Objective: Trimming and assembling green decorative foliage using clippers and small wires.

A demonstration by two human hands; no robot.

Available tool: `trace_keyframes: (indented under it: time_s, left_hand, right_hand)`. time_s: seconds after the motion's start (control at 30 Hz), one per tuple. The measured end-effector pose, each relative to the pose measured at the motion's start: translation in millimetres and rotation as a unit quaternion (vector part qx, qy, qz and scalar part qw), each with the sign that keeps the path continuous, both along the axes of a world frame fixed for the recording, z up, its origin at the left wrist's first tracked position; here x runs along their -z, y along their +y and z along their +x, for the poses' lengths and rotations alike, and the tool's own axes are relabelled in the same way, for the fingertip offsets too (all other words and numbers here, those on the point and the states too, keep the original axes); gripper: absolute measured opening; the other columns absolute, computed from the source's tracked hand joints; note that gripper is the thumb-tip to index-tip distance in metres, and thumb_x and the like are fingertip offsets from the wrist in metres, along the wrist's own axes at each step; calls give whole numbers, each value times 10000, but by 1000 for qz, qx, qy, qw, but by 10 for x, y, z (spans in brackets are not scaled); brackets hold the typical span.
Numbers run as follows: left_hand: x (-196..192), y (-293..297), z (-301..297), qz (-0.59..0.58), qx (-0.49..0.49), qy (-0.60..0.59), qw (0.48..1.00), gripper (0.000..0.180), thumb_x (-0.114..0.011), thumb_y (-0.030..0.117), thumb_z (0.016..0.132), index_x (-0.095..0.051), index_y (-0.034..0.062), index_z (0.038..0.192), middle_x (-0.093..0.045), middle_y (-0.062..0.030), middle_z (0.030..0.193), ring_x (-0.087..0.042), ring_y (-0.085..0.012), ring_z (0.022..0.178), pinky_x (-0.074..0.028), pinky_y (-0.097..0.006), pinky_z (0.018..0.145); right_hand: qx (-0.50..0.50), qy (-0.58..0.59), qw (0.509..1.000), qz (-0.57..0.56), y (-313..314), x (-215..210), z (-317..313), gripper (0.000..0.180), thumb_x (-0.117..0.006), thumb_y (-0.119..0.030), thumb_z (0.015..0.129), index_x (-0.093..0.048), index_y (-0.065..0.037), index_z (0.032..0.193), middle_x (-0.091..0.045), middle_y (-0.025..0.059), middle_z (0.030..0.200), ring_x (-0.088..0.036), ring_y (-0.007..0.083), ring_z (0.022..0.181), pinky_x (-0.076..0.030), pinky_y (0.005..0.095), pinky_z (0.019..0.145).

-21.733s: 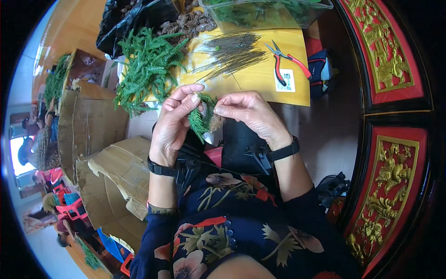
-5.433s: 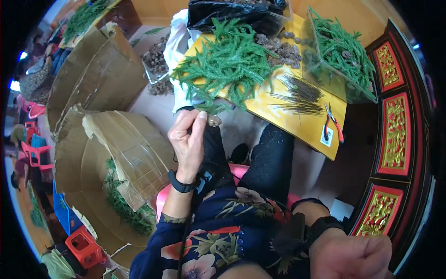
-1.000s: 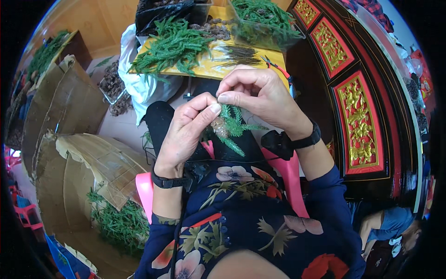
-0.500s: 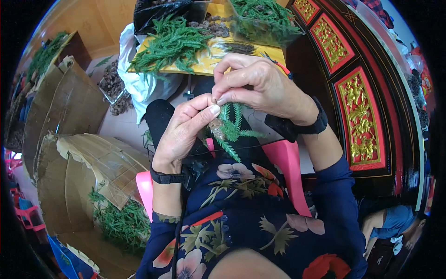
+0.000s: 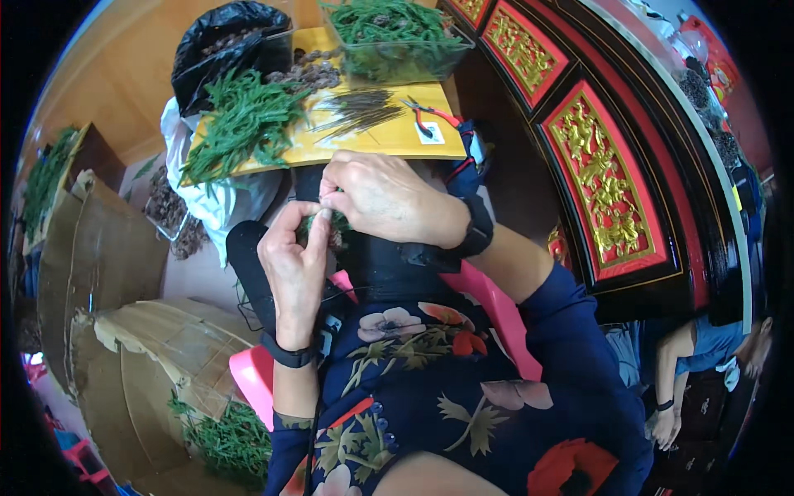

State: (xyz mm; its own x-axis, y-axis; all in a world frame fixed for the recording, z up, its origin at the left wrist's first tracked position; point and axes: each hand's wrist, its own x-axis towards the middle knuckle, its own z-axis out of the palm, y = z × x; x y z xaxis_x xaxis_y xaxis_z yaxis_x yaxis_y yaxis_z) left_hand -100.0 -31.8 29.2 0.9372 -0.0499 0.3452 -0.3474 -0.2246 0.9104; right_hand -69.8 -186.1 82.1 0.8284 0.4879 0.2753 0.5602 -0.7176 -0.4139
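Observation:
My left hand [image 5: 295, 269] and my right hand [image 5: 376, 198] meet over my lap and pinch a small green pine-like sprig [image 5: 325, 229] between their fingertips. Most of the sprig is hidden behind my right hand. Ahead lies a yellow board [image 5: 395, 136] carrying a heap of green sprigs [image 5: 244, 124], a bundle of thin dark wires [image 5: 356, 112] and red-handled pliers [image 5: 430, 117]. I sit on a pink stool [image 5: 248, 376].
A clear bin of green sprigs [image 5: 397, 33] and a black bag of brown cones [image 5: 223, 45] stand behind the board. Open cardboard boxes [image 5: 124, 331] lie at my left, one holding sprigs [image 5: 223, 434]. Red and gold carved panels [image 5: 608, 186] run along my right; another person [image 5: 695, 368] sits lower right.
My hands have closed in over the sprig, so less of it shows than half a second ago. The view has tilted slightly.

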Motion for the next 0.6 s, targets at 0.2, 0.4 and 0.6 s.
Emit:
trace_keyframes:
  time_s: [0.2, 0.4, 0.6]
  left_hand:
    - [114, 71, 46, -71, -37, 48, 996, 102, -600, 74, 870, -608, -22, 838, -561, 6, 694, -517, -66, 609, -403, -221, 556]
    - [152, 63, 124, -91, -33, 42, 994, 102, -587, 81, 882, -610, -7, 837, -548, 20, 712, -483, -44, 624, -385, -190, 562]
    - [85, 36, 84, -111, -31, 59, 992, 113, -583, 89, 886, -604, -9, 835, -536, 24, 715, -471, -40, 632, -380, -194, 559]
  right_hand:
    - [26, 171, 963, 208, -361, 313, 585, 326, -624, -312, 846, -658, -2, 940, -648, 168, 969, -618, 280, 935, -468, 382, 821]
    - [425, 54, 886, -177, -1373, 897, 1278, 718, -682, -600, 680, -632, -10, 1086, -597, 190, 1105, -522, 355, 1098, -454, 448, 881]
    - [385, 218, 881, -168, -1655, 1002, 1551, 783, -652, -591, 698, -543, -6, 1207, -446, 250, 1341, -472, 433, 1181, -409, 467, 971]
